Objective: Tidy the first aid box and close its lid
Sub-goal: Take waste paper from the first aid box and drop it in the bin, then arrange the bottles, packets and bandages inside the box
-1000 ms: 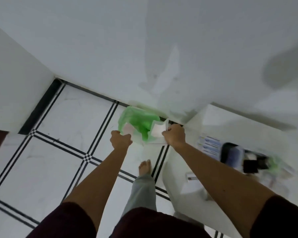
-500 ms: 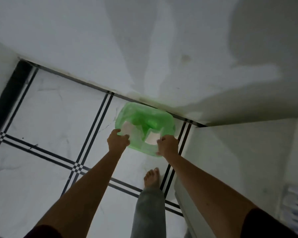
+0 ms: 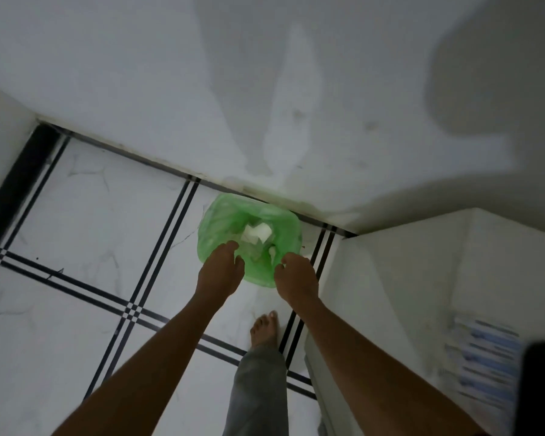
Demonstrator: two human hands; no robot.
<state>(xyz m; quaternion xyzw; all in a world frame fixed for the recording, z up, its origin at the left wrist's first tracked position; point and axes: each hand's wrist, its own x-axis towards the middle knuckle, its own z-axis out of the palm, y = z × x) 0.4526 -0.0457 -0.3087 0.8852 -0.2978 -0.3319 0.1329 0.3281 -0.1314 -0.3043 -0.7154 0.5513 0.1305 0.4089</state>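
Nearest the camera, two bare forearms reach forward and down from dark sleeves that the bottom edge cuts off. Between them a leg in grey trousers ends in a bare foot (image 3: 265, 330) standing on the white tiled floor (image 3: 85, 215), close to a pair of black grout lines.

The left hand (image 3: 221, 272) hangs just above the near rim of a bin lined with a green bag (image 3: 224, 225); its fingers are loosely curled and slightly apart, gripping nothing. The right hand (image 3: 296, 278) is beside it at the same rim, fingers bent inward and empty as well. Whether either hand touches the bag cannot be told.

White scraps of paper (image 3: 257, 231) lie inside the bag, with a few smaller pale bits that are too blurred to name. The bin stands on the floor against the foot of the white wall (image 3: 202, 89), in the corner the wall makes with a white counter (image 3: 400, 278) on the right. To the left of the bin the floor is open as far as a dark strip at the left edge.

On the counter, at the far right, a blue-and-white printed sheet (image 3: 485, 363) is smeared by motion, and a black object (image 3: 541, 388) is cut off by the frame corner. The first aid box is not recognisable in this view.
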